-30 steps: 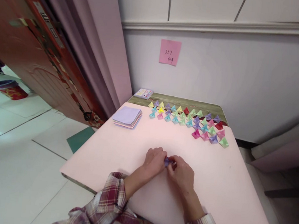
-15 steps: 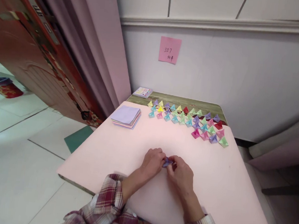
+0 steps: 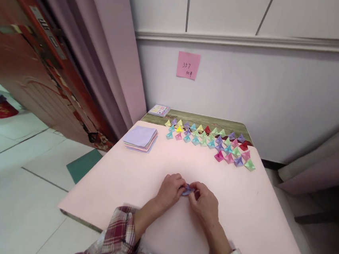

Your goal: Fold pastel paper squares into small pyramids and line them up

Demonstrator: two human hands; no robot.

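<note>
A small purple piece of folded paper (image 3: 187, 190) is held between my two hands, just above or on the pink tabletop. My left hand (image 3: 169, 190) pinches its left side with the fingertips. On the other side, the thumb and index finger of my right hand (image 3: 205, 202) close on its right edge. My fingers cover much of the paper, so its full shape is hidden. Farther back lie rows of folded paper pieces (image 3: 204, 140) in yellow, blue, purple, green, pink and red, each with a pointed top.
A stack of square paper sheets (image 3: 140, 137), purple on top, lies at the table's left. Behind it is a printed packet (image 3: 159, 110). The table (image 3: 116, 181) has a pink cover and stands against the wall. A pink note (image 3: 188, 65) hangs there.
The view has tilted up slightly, so everything sits a little lower. Both hands keep their pinch on the purple paper, with only slight finger movement.
</note>
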